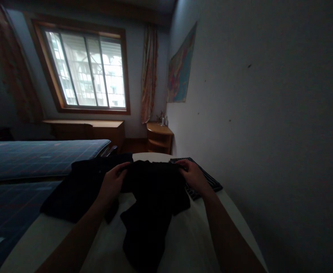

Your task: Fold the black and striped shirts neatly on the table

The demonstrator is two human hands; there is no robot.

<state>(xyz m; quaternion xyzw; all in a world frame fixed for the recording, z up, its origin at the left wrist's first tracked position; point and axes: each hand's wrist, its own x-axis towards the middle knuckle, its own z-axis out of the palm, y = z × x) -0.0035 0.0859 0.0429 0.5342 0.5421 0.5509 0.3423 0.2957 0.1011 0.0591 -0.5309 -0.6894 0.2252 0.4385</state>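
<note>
Between my two hands a black garment (155, 201) is stretched by its far edge, its lower part hanging or lying toward me over the pale round table (189, 242). My left hand (113, 182) pinches the left end of that edge; my right hand (194, 176) grips the right end. It is too dark to tell what kind of garment it is. Left of it, partly behind my left forearm, lies another dark garment (72, 189). A black-and-white striped folded cloth (211, 182) rests beyond my right hand, partly covered by it.
A bed with a blue checked mattress (41, 155) stands left of the table. The white wall (254, 132) runs close along the right. Farther back are a wooden desk (106, 124), a corner shelf (159, 129) and a window (89, 72).
</note>
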